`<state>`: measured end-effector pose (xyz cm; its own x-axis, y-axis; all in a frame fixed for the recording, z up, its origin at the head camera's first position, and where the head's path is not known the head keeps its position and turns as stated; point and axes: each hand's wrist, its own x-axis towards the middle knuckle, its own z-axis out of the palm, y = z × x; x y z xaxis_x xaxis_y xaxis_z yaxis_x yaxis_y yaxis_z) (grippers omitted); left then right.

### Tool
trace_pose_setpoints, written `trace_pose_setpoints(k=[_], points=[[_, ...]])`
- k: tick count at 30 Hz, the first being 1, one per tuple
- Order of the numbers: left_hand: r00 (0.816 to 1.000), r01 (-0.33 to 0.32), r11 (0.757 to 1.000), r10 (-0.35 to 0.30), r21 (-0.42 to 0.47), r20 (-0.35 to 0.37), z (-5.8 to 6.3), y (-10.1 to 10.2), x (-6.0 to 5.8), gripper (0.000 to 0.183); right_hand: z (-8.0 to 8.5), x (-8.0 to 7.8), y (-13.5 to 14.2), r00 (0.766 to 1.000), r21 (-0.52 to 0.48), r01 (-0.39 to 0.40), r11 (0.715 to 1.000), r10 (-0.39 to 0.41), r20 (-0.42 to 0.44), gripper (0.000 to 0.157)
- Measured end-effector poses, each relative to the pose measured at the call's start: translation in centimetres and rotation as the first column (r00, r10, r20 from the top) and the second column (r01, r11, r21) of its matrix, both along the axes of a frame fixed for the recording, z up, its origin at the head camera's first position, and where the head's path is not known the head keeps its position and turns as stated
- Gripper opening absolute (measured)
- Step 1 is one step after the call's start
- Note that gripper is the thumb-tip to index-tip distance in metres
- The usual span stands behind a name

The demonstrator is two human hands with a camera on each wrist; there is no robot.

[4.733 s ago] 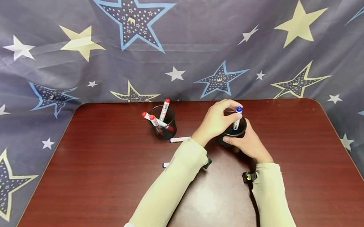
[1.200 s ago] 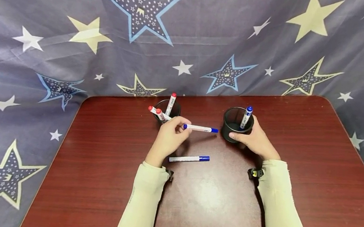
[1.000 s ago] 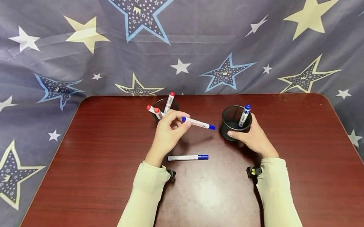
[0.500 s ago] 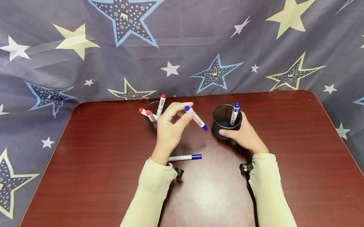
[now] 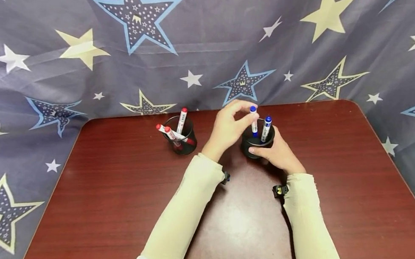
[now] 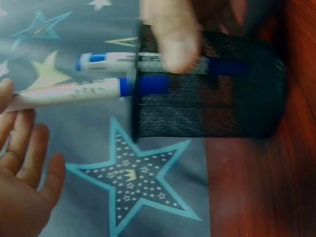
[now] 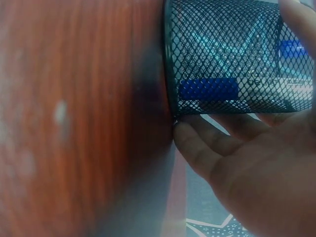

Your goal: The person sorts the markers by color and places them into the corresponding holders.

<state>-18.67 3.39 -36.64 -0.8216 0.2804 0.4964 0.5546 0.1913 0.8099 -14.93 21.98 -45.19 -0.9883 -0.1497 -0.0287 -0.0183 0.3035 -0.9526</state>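
Observation:
My left hand [image 5: 227, 125] pinches a blue-capped marker [image 5: 254, 124] near its upper end. Its capped end points down, just inside the mouth of the right black mesh pen holder [image 5: 245, 144]; the left wrist view shows the blue cap past the rim. Around the holder's right side, my right hand [image 5: 283, 155] grips it, thumb across the front. Another blue marker [image 5: 266, 130] stands inside, leaning on the right wall. Seen from the right wrist, its cap [image 7: 210, 89] is down by the holder's base.
To the left stands a second black mesh pen holder [image 5: 189, 146] with red-capped markers [image 5: 182, 120] in it. Both holders are near the back edge of the brown table [image 5: 116, 187], before a star-patterned curtain [image 5: 211, 31].
My left hand has carried the blue marker rightward from the table to the right holder, turning it upright. Another blue marker on the table is now out of sight around the left arm.

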Motion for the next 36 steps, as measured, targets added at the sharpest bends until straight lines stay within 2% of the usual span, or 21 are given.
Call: trace_pose_setpoints(k=[5,10,18,24,27,30,36], points=[[0.998,-0.003,0.975,0.016,-0.222,0.057,-1.5,1.0,-0.6,0.021,-0.2,-0.1,0.2,1.0,0.01,-0.01,1.0,0.01,-0.011,0.087],[0.996,0.013,0.951,0.016,-0.31,0.092,-2.7,1.4,-0.9,0.02,-0.1,-0.2,0.1,1.0,-0.004,-0.018,1.0,0.018,-0.01,0.088],[0.989,0.016,0.937,0.037,-0.348,0.144,-3.2,1.8,-0.9,0.02,0.4,-0.1,0.1,0.999,-0.014,-0.015,1.0,0.015,0.043,0.091],[0.988,0.023,0.938,0.032,-0.345,0.151,-3.1,2.1,-0.9,0.022,3.2,1.1,-0.4,0.997,-0.027,-0.026,0.999,0.028,0.075,0.085],[0.987,0.024,0.938,0.032,-0.345,0.157,-3.0,2.2,-0.8,0.022,3.7,1.3,-0.6,0.996,-0.031,-0.028,0.999,0.031,0.084,0.085],[0.987,0.025,0.937,0.032,-0.348,0.156,-2.9,2.2,-0.7,0.025,3.3,1.1,-0.6,0.996,-0.043,-0.027,0.999,0.03,0.082,0.088],[0.987,0.028,0.939,0.027,-0.344,0.155,-2.7,2.1,-0.7,0.031,0.2,-0.1,0.2,0.999,-0.029,-0.018,0.999,0.019,0.037,0.091]])
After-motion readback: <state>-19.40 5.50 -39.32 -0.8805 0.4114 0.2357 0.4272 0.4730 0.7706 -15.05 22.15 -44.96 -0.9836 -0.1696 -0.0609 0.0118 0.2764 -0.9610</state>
